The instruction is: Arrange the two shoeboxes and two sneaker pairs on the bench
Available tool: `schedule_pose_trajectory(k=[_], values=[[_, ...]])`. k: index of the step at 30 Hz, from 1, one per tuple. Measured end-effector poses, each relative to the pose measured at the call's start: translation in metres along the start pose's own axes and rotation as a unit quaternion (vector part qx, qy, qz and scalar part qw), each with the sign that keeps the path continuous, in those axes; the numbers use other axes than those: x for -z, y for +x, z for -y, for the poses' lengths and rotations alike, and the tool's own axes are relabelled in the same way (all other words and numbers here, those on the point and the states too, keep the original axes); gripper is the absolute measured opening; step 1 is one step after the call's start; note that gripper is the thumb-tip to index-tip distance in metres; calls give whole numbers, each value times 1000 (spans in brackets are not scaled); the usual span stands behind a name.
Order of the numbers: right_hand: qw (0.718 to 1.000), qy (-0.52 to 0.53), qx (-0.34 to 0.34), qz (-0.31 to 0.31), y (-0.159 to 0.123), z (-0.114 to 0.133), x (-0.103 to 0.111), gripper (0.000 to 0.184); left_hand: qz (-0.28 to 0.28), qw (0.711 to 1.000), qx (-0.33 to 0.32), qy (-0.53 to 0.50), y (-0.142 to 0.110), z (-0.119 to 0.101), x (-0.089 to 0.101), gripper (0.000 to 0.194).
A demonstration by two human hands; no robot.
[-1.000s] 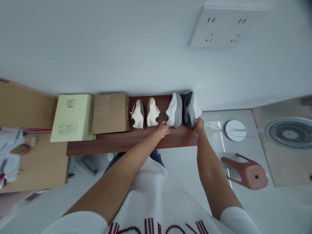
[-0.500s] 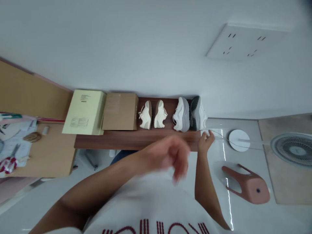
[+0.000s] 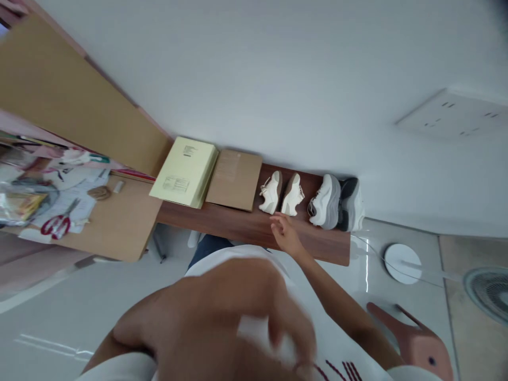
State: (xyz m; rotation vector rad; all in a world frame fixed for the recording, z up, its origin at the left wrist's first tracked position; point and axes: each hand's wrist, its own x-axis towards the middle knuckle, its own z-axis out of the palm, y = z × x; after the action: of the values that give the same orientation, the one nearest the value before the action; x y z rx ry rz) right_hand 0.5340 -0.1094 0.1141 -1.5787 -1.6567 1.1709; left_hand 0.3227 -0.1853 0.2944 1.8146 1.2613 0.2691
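My right hand is over the front of the brown wooden bench, its fingers apart with nothing in them. Just beyond its fingertips stand two small cream shoes, the left one and the right one. Farther right on the bench are a white and grey sneaker and a white shoe with a dark side, close together. My left hand is raised near the camera in front of my white shirt. Motion smears its fingers, so what it holds, if anything, is unclear.
Left on the bench stand a pale yellow box and a brown cardboard box. A desk with red-handled scissors and papers adjoins at left. A pink stool and a fan stand at right.
The view has turned, shifting the bench rightward. My right hand has moved left from the bench's right end to the cream shoes. My left hand has come closer to the camera.
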Motion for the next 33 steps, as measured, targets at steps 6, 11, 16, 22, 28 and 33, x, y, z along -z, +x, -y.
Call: schedule_pose_trajectory(k=[6, 11, 16, 22, 28, 33], values=[[991, -104, 45, 67, 12, 47, -6, 33, -30, 998, 19, 55, 44, 44, 74, 49], [984, -162, -33, 74, -4, 68, -66, 36, -9, 998, 56, 31, 20, 136, 100, 46], [978, -160, -50, 124, 6, 104, -130, 37, -18, 995, 73, 58, -9, 214, 140, 47], [994, -106, 3, 23, 51, 155, -181, 49, -114, 992, 45, 21, -24, 284, 183, 47], [996, 8, -29, -88, 79, 175, -235, 67, -214, 975, 56, -31, -11, 346, 206, 48], [992, 45, -60, -103, 87, 171, -264, 88, -220, 973, 44, -58, 3, 366, 213, 54]])
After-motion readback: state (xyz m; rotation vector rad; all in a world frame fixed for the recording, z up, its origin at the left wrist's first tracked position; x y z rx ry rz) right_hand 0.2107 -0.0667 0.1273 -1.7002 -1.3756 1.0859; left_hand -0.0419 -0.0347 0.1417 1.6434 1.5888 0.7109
